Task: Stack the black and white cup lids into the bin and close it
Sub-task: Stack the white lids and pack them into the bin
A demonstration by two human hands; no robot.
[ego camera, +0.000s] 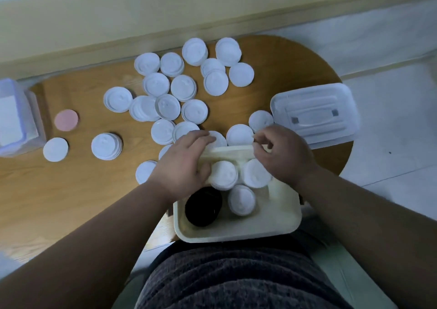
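The cream bin sits at the near edge of the wooden counter. It holds three stacks of white lids and one of black lids. The left hand rests over its far left corner, fingers nearly straight. The right hand has curled fingers pinching the far rim. Loose white lids lie beyond, and the bin cover lies to the right.

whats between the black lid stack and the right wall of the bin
A stack of white lids, close beside the black lid stack; past it, bare interior up to the bin's right wall. Head view.
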